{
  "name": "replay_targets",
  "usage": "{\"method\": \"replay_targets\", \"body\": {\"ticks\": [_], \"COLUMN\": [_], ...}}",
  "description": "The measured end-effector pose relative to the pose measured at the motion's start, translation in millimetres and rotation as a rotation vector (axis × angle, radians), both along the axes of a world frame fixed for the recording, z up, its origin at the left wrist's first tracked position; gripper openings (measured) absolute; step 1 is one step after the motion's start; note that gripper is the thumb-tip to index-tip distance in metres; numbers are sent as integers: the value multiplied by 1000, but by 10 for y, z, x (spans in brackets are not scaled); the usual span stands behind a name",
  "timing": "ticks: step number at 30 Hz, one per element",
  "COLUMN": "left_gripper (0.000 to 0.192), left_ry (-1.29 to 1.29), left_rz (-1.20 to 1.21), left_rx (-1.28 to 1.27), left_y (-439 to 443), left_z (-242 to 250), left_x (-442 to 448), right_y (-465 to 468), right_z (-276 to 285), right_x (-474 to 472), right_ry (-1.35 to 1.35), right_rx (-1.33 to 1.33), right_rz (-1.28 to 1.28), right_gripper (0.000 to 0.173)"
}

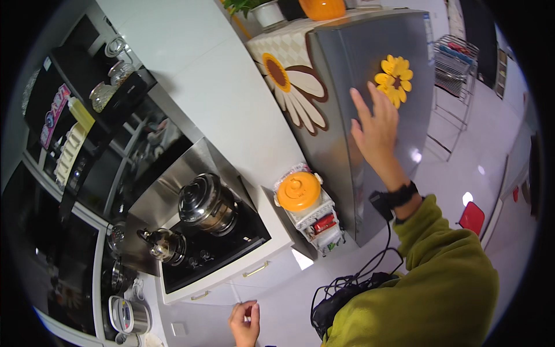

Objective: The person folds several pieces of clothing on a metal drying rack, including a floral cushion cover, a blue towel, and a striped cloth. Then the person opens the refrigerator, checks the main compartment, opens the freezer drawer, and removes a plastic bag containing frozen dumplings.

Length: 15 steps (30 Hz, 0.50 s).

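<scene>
My right hand [378, 123] is raised in front of the grey refrigerator door [368, 56], its fingers spread and nothing in them. Its fingertips overlap the lower left petals of a yellow flower decoration [396, 80] on that door; whether they touch it I cannot tell. A black strap with a cabled device circles the right wrist. Low in the view, my left hand [243, 323] hangs before the white cabinet fronts, loosely curled, thumb close to the fingertips, with no object visible in it.
Left of the refrigerator stands a white rolling rack [316, 217] bearing an orange-lidded pot [299, 191]. A steel pot [208, 204] and a glass kettle [167, 247] sit on the black gas hob [221, 256]. A folding metal rack [453, 73] stands beyond the refrigerator. Black cables [347, 282] hang at my body.
</scene>
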State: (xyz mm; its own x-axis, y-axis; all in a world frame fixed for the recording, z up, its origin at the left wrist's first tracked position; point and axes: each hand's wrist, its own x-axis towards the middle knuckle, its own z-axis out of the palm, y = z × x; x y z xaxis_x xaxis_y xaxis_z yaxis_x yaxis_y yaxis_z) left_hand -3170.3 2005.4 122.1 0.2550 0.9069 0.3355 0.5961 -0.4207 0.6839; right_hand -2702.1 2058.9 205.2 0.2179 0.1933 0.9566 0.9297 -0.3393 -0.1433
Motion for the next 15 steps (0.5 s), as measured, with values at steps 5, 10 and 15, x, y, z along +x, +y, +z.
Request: {"method": "replay_targets", "body": {"ticks": [5, 10, 15], "left_gripper": [6, 15, 15], "left_ry": [-79, -126, -125], "left_rz": [-179, -190, -99], "left_rx": [-79, -261, -353], "left_y": [154, 14, -337], "left_z": [-196, -639, -899], "left_x": [-12, -152, -276], "right_y": [171, 313, 419], "right_z": [-9, 26, -33], "right_x": [-14, -61, 26], "right_ry": [-110, -52, -202], "right_rx": [-179, -147, -199], "right_rz": [-209, -289, -409], "right_gripper": [64, 61, 43]}}
